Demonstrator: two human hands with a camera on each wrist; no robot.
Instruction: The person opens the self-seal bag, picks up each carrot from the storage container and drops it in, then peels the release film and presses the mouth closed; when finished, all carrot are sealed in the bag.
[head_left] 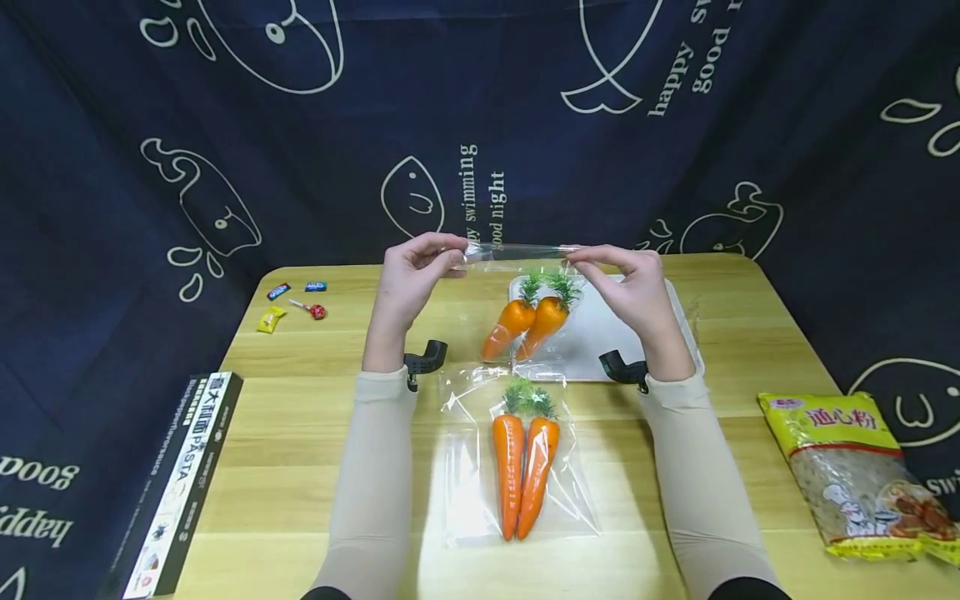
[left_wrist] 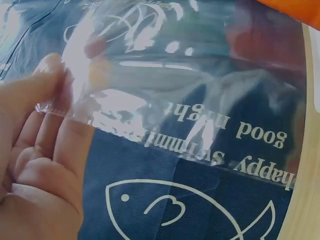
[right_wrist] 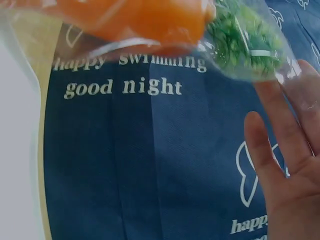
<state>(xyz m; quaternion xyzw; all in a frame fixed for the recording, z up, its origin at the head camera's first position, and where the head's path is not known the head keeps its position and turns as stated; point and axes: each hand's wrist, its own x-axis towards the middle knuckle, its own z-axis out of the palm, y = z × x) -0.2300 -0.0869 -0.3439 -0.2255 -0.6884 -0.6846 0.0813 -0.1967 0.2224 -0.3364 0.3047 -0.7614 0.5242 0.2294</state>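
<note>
Both hands hold up a clear plastic bag (head_left: pixel 517 254) by its top edge. My left hand (head_left: pixel 412 279) pinches the left corner between thumb and fingers, and my right hand (head_left: pixel 624 287) pinches the right corner. Two orange carrots (head_left: pixel 547 321) with green tops hang inside the bag; in the right wrist view a green top (right_wrist: pixel 245 42) lies close to the fingers. Below, a second clear bag (head_left: pixel 465 500) lies flat on the table with two longer carrots (head_left: pixel 534 479) in it.
Behind the raised bag is a white tray (head_left: pixel 600 350). Wrapped candies (head_left: pixel 272 319) and a lollipop (head_left: pixel 318 312) lie at the far left. A black-and-white pasta box (head_left: pixel 183 483) is at the left edge, a yellow-topped food packet (head_left: pixel 862 475) at the right.
</note>
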